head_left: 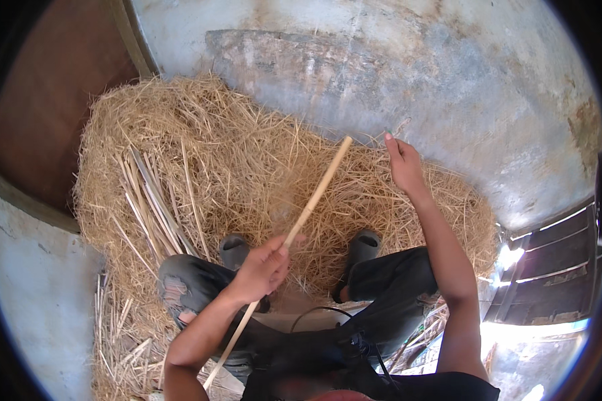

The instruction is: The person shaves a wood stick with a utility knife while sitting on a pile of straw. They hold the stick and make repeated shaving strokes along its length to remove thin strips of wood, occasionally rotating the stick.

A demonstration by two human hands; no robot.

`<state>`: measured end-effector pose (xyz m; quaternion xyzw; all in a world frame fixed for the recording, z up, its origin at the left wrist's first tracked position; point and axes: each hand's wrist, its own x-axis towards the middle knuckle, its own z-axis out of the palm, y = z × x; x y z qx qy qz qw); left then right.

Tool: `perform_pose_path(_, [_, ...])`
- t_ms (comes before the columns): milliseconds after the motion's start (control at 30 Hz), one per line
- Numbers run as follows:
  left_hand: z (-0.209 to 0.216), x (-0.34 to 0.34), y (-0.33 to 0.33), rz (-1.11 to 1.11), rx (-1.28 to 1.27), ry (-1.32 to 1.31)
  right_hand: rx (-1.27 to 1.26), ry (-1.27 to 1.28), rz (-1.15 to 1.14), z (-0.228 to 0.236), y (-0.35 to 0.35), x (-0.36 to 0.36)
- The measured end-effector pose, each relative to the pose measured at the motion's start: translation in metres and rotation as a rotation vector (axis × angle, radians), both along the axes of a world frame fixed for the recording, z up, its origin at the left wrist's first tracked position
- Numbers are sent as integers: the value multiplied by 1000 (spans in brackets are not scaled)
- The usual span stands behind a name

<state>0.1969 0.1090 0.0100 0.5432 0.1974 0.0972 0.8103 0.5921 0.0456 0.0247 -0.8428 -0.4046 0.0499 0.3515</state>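
Nearest, at the lower edge, a black top (448,386) shows, with dark cords (381,367) hanging at the waist. The narrower lower end of a stick (316,194) lies beside the left forearm (204,331); from there the stick slants up and to the right, through the left hand (259,269) and out over the straw, between the knees. It is straight, slim and round, pale yellow-tan, with a smooth, faintly glossy surface and a slight ring, like a joint, partway along its upper stretch; beyond the hand it looks thicker, and its far tip is cut off bluntly. The left hand is wrapped around the stick, its fingers slightly blurred. Below it are dark trousers (394,275), torn and frayed at the left knee, and dark grey footwear (362,248) resting in the straw. The right hand (407,170) is raised well apart from the stick, thumb upward; a thin wisp (403,125) shows by its thumb tip, but I cannot tell whether it is gripped. Dry golden straw (227,147) heaps around the feet, with a loose bundle of split, pale strips (155,207) lying on its left part. Behind it rises a blotchy blue-grey wall (408,63), stained and scraped, with a reddish-brown panel (53,100) at the upper left and dark slats (548,267) on the right, bright light between them.
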Motion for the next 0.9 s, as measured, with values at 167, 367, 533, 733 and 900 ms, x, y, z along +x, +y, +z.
perform_pose_path(167, [-6,-3,5,22,27,-69,47,69,256,28,2,-74])
perform_pose_path(367, [-9,1,5,62,28,-49,6,80,539,24,0,-116])
perform_pose_path(533, [-9,4,4,80,56,-31,30,88,666,25,-1,-136])
perform_pose_path(733, [-13,6,3,116,83,-5,-145,131,760,25,-7,-154])
perform_pose_path(900, [-21,9,2,179,195,91,-255,5,649,6,1,-146])
